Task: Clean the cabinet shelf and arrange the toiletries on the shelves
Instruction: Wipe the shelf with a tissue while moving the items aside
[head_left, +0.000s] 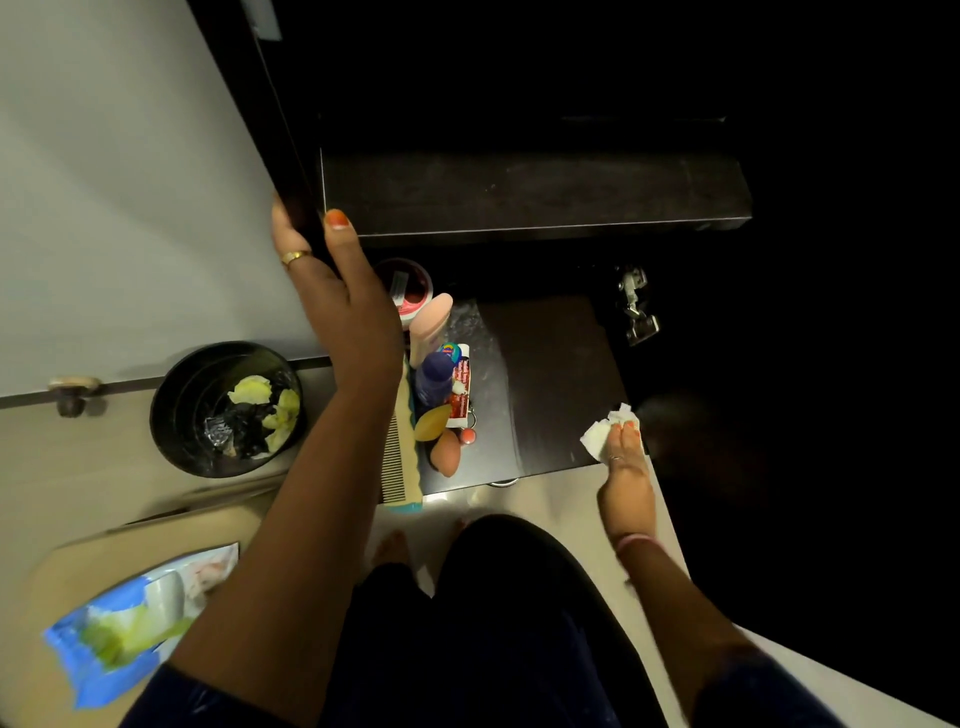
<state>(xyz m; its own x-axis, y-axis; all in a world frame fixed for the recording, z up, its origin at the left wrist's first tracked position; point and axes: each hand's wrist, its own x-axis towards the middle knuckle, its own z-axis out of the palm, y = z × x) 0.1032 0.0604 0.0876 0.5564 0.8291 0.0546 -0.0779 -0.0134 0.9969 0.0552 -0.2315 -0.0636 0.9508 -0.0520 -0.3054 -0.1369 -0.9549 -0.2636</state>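
The left hand (332, 280) grips the cabinet door (130, 182) edge, the right hand (626, 462) presses a white wipe (602, 434) on the lower shelf (550, 374) beside clustered toiletries (441, 374), and the black bin (228, 408) holds crumpled yellow and dark scraps.

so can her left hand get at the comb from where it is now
Probably yes. The left hand grips the cabinet door edge, so it must let go first. The comb lies just below that forearm at the lower shelf's left front, uncovered, bottles only beside it.
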